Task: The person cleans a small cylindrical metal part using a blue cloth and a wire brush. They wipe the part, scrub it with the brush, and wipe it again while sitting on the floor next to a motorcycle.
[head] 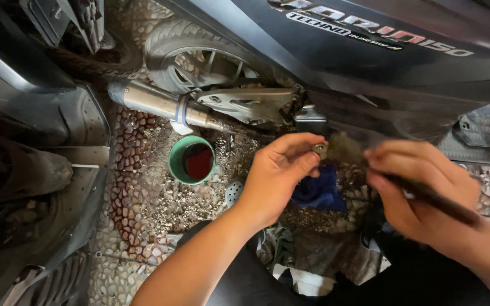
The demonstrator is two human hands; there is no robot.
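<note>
My left hand (pixel 282 170) pinches a small round metal part (pixel 319 149) between thumb and fingertips, held up beside the underside of a dark scooter (pixel 381 62). My right hand (pixel 421 190) grips a dark-handled brush (pixel 438 199); its blurred bristles (pixel 344 148) touch the metal part. Both hands hover above a blue cloth (pixel 320 192) lying on the pebbled ground.
A green cup of dark red liquid (pixel 193 160) stands on the pebble floor (pixel 143 204) under the silver exhaust pipe (pixel 160 105). The rear wheel (pixel 199 54) sits behind it. Another vehicle's dark bodywork (pixel 35 147) fills the left side. Rags (pixel 279 249) lie near my knees.
</note>
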